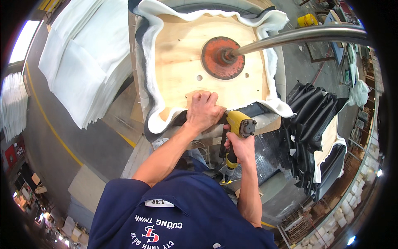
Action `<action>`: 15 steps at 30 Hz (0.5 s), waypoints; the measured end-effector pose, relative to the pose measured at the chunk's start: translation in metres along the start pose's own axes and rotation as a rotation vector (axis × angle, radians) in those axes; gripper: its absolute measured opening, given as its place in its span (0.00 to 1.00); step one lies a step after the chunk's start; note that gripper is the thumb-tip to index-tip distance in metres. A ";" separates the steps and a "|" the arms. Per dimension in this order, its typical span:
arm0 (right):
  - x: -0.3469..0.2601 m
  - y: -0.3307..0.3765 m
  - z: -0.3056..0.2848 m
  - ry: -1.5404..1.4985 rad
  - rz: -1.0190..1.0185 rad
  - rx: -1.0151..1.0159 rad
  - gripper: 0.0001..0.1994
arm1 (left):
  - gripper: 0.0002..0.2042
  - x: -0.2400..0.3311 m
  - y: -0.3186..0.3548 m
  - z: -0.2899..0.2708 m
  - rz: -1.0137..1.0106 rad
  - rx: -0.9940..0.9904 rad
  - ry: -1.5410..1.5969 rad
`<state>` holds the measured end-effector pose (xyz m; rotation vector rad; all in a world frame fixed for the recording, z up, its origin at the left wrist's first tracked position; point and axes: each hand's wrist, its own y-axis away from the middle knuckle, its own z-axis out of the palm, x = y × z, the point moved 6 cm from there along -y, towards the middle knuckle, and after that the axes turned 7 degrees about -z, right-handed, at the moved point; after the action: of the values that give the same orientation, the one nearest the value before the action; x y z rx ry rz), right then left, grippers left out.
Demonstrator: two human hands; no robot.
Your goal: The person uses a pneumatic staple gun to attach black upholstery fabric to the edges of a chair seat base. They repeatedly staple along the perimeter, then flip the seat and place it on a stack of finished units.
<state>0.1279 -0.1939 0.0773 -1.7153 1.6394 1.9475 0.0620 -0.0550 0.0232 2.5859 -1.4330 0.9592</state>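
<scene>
A wooden seat panel (178, 62) lies in front of me, ringed by white padding (152, 68) and dark cover material (143, 83). A red round press plate (213, 58) on a metal rod sits on its middle. At the near edge, my left hand (203, 111) is closed on the folded cover edge, fingers curled over the wood. My right hand (241, 145) grips a yellow and black pneumatic staple gun (237, 120). The gun's nose points at the near edge, close beside my left fingers; whether it touches is hidden.
Stacked white padding sheets (87, 54) stand at the left. On the right, a pile of black covers (309, 120) lies near another padded wooden panel (325, 145). The curved metal arm (306, 34) reaches over the panel from the right. A yellow bucket (306, 20) stands far right.
</scene>
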 end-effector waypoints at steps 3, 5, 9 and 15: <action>0.008 0.001 0.001 0.102 0.001 -0.003 0.12 | 0.12 0.005 0.004 0.002 0.024 0.003 -0.001; 0.006 -0.009 -0.002 0.244 -0.029 -0.023 0.10 | 0.12 0.001 0.001 0.004 0.002 -0.027 -0.006; 0.005 0.000 -0.006 0.016 -0.060 0.003 0.11 | 0.13 0.003 0.000 0.001 -0.007 -0.017 -0.036; 0.049 0.023 -0.025 -0.173 -0.111 0.065 0.22 | 0.15 0.007 0.000 0.005 0.150 -0.163 0.093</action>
<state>0.1114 -0.2483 0.0599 -1.5329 1.4979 1.9103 0.0668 -0.0619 0.0225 2.3164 -1.6247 0.9216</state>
